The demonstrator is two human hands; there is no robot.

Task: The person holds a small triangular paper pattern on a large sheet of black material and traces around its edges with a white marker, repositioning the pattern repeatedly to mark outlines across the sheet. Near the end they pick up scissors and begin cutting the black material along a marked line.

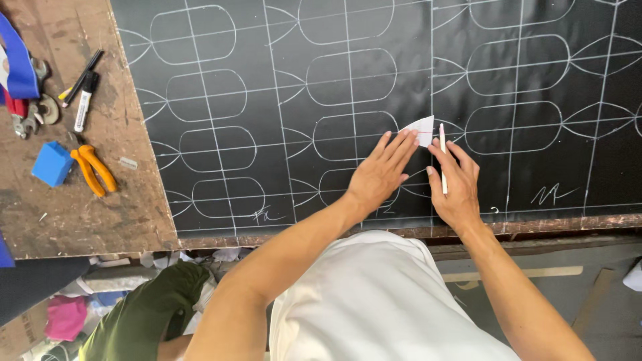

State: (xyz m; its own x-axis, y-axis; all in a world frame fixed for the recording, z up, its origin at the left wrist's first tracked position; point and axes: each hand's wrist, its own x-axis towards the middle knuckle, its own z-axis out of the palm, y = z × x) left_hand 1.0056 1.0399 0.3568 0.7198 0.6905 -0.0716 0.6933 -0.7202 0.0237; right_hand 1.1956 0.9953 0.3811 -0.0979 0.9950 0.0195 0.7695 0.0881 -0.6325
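A large black sheet (374, 40) covered in white drawn grid lines and rounded shapes lies on the worn wooden table (80, 207). My left hand (380, 172) presses flat on a small white pointed paper template (421, 130) lying on the sheet. My right hand (456, 182) holds a thin white marking pencil (443, 155) upright against the template's right edge, tip on the sheet.
On the bare table at left lie orange-handled pliers (93, 170), a blue block (52, 163), two marker pens (83, 90) and metal tools (33, 115) by a blue strap (19, 63). Cloth scraps litter the floor (100, 294) below the table's front edge.
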